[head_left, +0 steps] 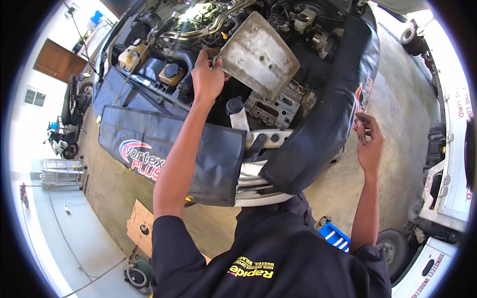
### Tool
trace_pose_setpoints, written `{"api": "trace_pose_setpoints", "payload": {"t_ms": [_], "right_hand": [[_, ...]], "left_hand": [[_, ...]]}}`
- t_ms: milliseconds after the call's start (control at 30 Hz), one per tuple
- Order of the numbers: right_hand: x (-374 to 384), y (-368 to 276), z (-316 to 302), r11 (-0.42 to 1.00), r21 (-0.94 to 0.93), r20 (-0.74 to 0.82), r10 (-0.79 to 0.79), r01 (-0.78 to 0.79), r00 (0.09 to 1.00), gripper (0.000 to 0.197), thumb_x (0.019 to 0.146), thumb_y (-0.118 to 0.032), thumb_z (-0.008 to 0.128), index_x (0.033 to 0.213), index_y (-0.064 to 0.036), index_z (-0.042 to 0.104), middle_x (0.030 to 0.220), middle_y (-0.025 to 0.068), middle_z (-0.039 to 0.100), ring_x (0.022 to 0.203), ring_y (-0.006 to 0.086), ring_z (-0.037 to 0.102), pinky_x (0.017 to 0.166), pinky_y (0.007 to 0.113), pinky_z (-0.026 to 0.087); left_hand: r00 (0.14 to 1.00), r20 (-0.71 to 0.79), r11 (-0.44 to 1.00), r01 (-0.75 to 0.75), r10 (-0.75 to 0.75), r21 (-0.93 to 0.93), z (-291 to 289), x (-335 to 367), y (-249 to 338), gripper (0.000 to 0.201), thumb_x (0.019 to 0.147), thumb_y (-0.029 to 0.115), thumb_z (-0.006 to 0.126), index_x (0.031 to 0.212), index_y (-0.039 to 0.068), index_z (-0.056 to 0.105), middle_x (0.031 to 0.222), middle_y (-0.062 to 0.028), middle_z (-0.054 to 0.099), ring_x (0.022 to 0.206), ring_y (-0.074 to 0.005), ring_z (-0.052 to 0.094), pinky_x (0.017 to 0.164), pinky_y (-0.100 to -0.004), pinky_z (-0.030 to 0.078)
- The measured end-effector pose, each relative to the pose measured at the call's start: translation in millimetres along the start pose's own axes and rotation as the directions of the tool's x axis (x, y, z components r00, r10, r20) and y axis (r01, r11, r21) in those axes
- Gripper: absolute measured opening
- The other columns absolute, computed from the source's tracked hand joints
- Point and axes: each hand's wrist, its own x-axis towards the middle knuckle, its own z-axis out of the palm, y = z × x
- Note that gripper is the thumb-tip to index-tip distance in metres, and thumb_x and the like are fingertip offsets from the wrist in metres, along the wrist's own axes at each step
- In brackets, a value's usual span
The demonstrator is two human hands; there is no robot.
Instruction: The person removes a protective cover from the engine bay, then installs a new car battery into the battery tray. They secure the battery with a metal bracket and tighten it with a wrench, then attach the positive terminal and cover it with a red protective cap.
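My left hand (207,77) is closed on the left edge of a flat, square-cornered metal plate (263,47). The plate is worn grey with brownish stains and a few small holes, and it is held tilted above the open engine bay. Below it is a perforated metal bracket (278,110) and a black-capped filler neck (235,107). My right hand (368,141) is raised beside the dark padded fender cover (323,114) on the right. Its fingers are bent in toward the thumb, and whatever may be between them cannot be made out.
A second dark fender cover (198,149) lies over the car's front. Reservoirs with caps (171,73) and hoses fill the bay's left side. A blue crate (334,237) and a tyre (392,251) are at the lower right. Cardboard (140,222) lies on the floor at left.
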Motion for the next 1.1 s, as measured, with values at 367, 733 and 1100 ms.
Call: {"api": "trace_pose_setpoints", "payload": {"t_ms": [367,733,1100], "right_hand": [[112,66,74,0.987,0.141,-0.016,-0.070,0.071,0.997,0.012,0.102,-0.004,0.067,0.111,0.0006,0.074,0.100,0.0075,0.075,0.087,0.0114,0.068,0.074,0.026,0.051],[121,74,72,0.985,0.116,0.173,-0.144,0.125,0.974,0.014,0.093,0.008,0.065,0.105,0.0045,0.071,0.094,0.0147,0.074,0.080,0.0258,0.071,0.075,0.033,0.055],[130,78,65,0.968,0.049,0.317,-0.248,0.245,0.915,0.009,0.092,0.002,0.067,0.101,0.0036,0.067,0.089,0.0140,0.075,0.074,0.0269,0.071,0.071,0.035,0.054]], "left_hand": [[0.917,0.202,0.939,0.325,-0.343,0.116,-5,14,-29,0.027,0.111,0.008,0.049,0.137,0.002,0.049,0.112,-0.0120,0.072,0.090,-0.0179,0.073,0.084,-0.0341,0.064],[0.717,0.312,0.781,0.587,-0.623,0.212,34,47,-94,0.051,0.110,0.006,0.049,0.153,-0.015,0.032,0.132,-0.0223,0.063,0.105,-0.0283,0.074,0.092,-0.0380,0.065],[0.396,0.521,0.617,0.697,-0.756,0.365,78,73,-195,0.045,0.108,0.009,0.052,0.150,-0.005,0.047,0.145,-0.0201,0.056,0.116,-0.0298,0.070,0.098,-0.0390,0.063]]}}
